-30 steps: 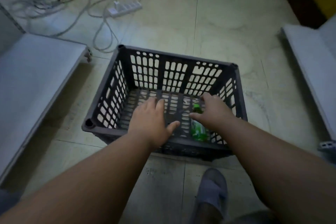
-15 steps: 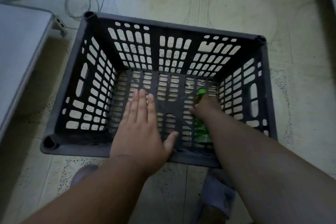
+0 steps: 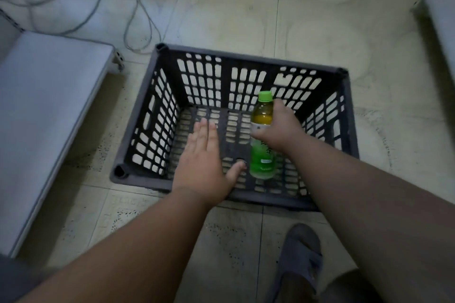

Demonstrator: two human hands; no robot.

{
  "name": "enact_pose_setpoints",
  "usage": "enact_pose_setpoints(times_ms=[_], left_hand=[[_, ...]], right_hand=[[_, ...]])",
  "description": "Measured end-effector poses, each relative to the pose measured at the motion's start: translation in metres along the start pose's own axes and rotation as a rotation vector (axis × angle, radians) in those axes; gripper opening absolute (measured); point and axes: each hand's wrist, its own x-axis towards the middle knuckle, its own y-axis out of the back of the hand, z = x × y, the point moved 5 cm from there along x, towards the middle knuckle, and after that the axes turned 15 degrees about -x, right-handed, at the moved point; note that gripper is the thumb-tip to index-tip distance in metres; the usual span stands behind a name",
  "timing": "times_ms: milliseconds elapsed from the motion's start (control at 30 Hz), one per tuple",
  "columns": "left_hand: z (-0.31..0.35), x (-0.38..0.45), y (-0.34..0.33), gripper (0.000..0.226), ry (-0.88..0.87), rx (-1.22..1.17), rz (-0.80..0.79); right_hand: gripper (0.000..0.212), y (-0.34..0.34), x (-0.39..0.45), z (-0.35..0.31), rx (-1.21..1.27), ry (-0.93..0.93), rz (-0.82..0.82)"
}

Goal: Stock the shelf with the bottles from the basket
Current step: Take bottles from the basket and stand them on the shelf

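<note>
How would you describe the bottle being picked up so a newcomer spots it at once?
Find the dark slatted plastic basket on the pale tiled floor. Over its right half, the right hand grips a clear plastic bottle. Its bright green cap, amber liquid and green label make it the only coloured thing there.

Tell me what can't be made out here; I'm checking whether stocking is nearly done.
- Head view: the bottle's label text is too small and dim to read, and the right hand covers its middle.
- The basket's near floor strip is hidden by both forearms and the left hand, so a further bottle there can't be ruled out.
- The shelf is cut off by the left edge; its stock is unseen.
</note>
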Motion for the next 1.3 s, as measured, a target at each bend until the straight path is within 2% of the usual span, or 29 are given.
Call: enact_pose_setpoints(times_ms=[133, 200, 300, 433, 667, 800, 933, 1000, 1200, 1300], left_hand=[[0.002, -0.041, 0.075, 0.101, -0.039, -0.087, 0.204], [0.001, -0.069, 0.109, 0.103, -0.078, -0.112, 0.248], [-0.019, -0.125, 0.158, 0.104, -0.034, -0.238, 0.36], [-0.051, -0.208, 0.209, 0.094, 0.055, -0.494, 0.513], [-0.124, -0.329, 0.292, 0.098, 0.176, -0.61, 0.717], [-0.171, -0.345, 0.32, 0.101, 0.24, -0.605, 0.763], [-0.232, -0.326, 0.341, 0.111, 0.327, -0.519, 0.826], [-0.263, -0.305, 0.352, 0.109, 0.356, -0.486, 0.805], [-0.332, -0.251, 0.387, 0.11, 0.523, -0.419, 0.765], [-0.352, -0.229, 0.396, 0.107, 0.542, -0.436, 0.846]], right_hand=[[0.064, 0.072, -0.075, -0.072, 0.068, 0.238, 0.125], [0.059, 0.097, -0.115, -0.109, 0.082, 0.343, 0.171], [0.061, 0.121, -0.181, -0.176, 0.086, 0.535, 0.209], [0.069, 0.131, -0.272, -0.264, 0.102, 0.786, 0.174], [0.07, 0.106, -0.395, -0.39, 0.108, 1.089, 0.076], [0.071, 0.084, -0.41, -0.448, 0.099, 1.184, 0.049], [0.067, 0.046, -0.388, -0.512, 0.11, 1.273, 0.025], [0.067, 0.029, -0.367, -0.546, 0.144, 1.307, 0.026], [0.073, -0.003, -0.321, -0.624, 0.215, 1.319, 0.04], [0.071, -0.013, -0.303, -0.655, 0.228, 1.295, 0.032]])
